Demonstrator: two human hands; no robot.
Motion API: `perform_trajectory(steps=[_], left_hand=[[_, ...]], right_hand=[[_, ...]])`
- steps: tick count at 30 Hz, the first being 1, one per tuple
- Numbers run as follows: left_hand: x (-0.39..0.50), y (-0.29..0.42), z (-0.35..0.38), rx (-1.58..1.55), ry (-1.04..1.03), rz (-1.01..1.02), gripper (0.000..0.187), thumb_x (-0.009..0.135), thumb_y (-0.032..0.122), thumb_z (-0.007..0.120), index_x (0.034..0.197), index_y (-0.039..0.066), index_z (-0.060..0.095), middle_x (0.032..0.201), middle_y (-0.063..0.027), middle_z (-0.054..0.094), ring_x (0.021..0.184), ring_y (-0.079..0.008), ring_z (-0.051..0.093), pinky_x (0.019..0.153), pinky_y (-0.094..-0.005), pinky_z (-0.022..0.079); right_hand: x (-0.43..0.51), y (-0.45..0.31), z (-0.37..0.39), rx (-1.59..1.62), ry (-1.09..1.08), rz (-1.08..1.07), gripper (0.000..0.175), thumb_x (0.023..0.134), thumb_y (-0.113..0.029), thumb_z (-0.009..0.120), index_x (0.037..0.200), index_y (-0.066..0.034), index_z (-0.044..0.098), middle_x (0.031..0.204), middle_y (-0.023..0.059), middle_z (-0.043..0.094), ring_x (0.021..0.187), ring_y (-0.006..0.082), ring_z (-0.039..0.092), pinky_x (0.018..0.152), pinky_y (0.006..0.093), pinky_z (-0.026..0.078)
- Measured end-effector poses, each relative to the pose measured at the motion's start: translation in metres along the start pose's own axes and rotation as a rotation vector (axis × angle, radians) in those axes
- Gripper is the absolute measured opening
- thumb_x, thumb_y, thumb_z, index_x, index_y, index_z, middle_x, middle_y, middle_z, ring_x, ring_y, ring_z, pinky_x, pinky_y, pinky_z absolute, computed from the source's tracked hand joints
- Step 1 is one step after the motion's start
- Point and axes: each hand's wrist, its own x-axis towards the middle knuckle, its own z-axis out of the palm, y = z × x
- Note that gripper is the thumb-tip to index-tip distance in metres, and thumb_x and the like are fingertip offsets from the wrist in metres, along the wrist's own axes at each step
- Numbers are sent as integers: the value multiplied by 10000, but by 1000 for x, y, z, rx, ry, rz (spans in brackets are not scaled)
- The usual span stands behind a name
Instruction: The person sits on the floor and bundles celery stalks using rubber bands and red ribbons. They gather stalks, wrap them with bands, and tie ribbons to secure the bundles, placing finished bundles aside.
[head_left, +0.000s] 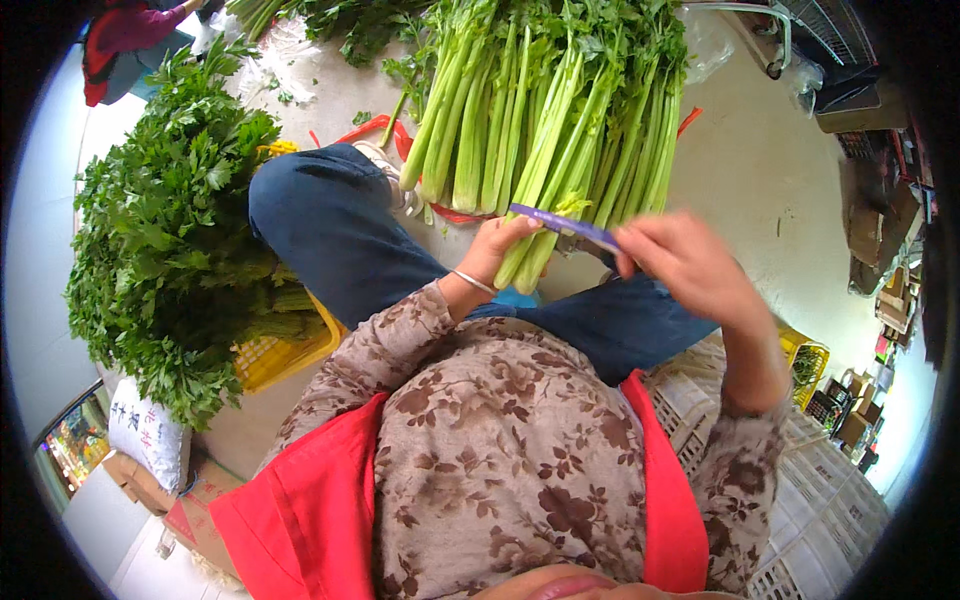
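Observation:
My left hand (499, 247) grips a small bunch of celery (534, 259) near its pale cut base, and the leafy tops point away from me. Across the stalks runs a purple tape strip (566, 223) that bears writing; my left thumb presses one end of it. My right hand (671, 251), slightly blurred, pinches the other end to the right of the bunch. The tape lies over the front of the stalks, and their far side is hidden. Just beyond, more celery bunches (469, 161) lie side by side, with red ribbon (454, 214) under and around them.
At my left, a yellow plastic crate (326, 341) overflows with leafy celery (172, 210). White plastic crates (802, 487) stand at the lower right, a yellow basket (806, 367) beyond them. Another person (124, 45) is at the upper left. A wire cart (814, 34) stands upper right.

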Motion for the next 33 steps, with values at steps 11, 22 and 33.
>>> perform_trajectory(steps=[11, 22, 33], left_hand=[[-16, 3, 39, -707, -393, -424, 576, 896, 520, 572, 1191, 25, 573, 946, -129, 631, 723, -210, 573, 664, -326, 488], [-23, -1, 41, -57, -127, 89, 773, 922, 128, 625, 1546, 266, 190, 1232, -117, 537, 956, -251, 647, 735, -412, 590], [-3, 6, 2, 55, -199, -100, 569, 792, 115, 761, 1285, 4, 500, 1180, -160, 623, 1026, -264, 657, 899, -366, 533]], right_hand=[[30, 136, 145, 411, 552, 199, 250, 955, -238, 572, 1067, -23, 639, 808, 90, 673, 751, 170, 623, 738, 321, 503], [64, 64, 80, 128, 952, -282, 198, 939, -190, 625, 1053, -29, 629, 1032, 132, 634, 903, 237, 646, 824, 349, 513], [13, -3, 16, -7, -39, -68, 382, 938, -337, 593, 809, 10, 688, 668, 128, 622, 620, 216, 587, 591, 354, 450]])
